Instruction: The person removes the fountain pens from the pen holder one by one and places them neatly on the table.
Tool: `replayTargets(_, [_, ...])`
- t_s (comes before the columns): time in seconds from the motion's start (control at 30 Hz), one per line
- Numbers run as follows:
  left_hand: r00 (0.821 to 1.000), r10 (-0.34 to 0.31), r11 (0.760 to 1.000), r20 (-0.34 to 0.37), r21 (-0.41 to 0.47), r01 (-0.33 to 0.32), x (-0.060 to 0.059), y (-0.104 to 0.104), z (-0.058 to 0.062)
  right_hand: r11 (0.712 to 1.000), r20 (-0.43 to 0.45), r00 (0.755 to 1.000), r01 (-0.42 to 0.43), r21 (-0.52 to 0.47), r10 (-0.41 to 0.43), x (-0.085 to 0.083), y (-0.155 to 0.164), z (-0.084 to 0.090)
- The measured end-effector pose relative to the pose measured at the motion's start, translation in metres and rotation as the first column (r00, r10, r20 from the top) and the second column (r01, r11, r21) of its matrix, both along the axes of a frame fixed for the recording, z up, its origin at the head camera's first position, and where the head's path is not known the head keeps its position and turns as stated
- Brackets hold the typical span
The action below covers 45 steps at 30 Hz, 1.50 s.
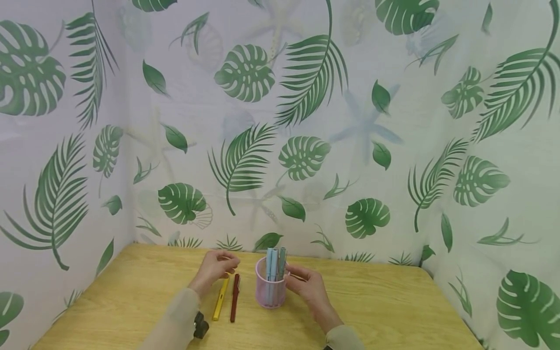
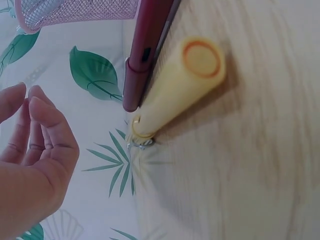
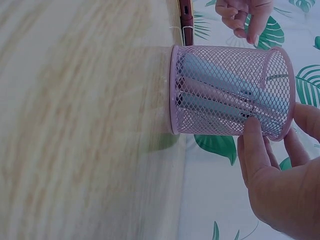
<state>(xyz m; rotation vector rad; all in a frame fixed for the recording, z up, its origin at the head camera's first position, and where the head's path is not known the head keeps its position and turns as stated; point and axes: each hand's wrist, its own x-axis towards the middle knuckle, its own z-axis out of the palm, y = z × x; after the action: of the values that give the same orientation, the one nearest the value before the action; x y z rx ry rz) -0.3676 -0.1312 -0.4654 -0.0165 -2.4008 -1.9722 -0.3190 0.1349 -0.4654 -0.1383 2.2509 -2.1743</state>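
A pink mesh pen holder (image 1: 264,291) stands upright on the table with several light blue and grey-green pens (image 1: 274,265) in it. My right hand (image 1: 311,290) holds it by the right side near the rim, fingers (image 3: 256,145) against the mesh. To the left, a dark red pen (image 1: 235,299) and a yellow pen (image 1: 220,299) lie side by side, pointing away from me. My left hand (image 1: 217,266) hovers by the far end of the yellow pen, its fingers loosely bent with nothing between them. The yellow pen's round end (image 2: 202,59) faces the left wrist camera.
The wooden table (image 1: 376,301) runs back to a white cloth (image 1: 302,228) printed with green leaves, which also hangs at both sides. A dark wrist strap (image 1: 201,325) sits on the left sleeve.
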Motion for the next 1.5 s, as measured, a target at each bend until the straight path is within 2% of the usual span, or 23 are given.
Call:
replayTargets(0.2, [0.999,-0.033,0.999,-0.038,0.033,0.034,0.001,0.007,0.002,1.000,-0.006,1.000,0.003,-0.005,-0.003,0.000,0.000,-0.001])
replayTargets(0.57, [0.995,-0.035,0.993,-0.098,0.108,0.046,0.001,0.024,0.008,1.000,-0.014,1.000,0.001,-0.018,-0.001,-0.001,0.001,-0.003])
replayTargets(1.0, [0.979,-0.096,0.986,-0.181,0.120,0.119,0.005,0.045,0.016,1.000,-0.019,1.000,-0.005,-0.011,0.004,-0.001,0.000,-0.003])
replayTargets(1.2, [0.978,-0.121,0.980,-0.172,0.136,0.145,0.008,0.053,0.019,1.000,-0.015,1.000,0.000,-0.010,0.000,-0.002,0.001,-0.004])
replayTargets(1.5, [0.975,-0.113,0.977,-0.190,0.155,0.143,0.007,0.059,0.021,1.000,-0.014,1.000,-0.001,-0.015,0.001,-0.002,0.001,-0.004])
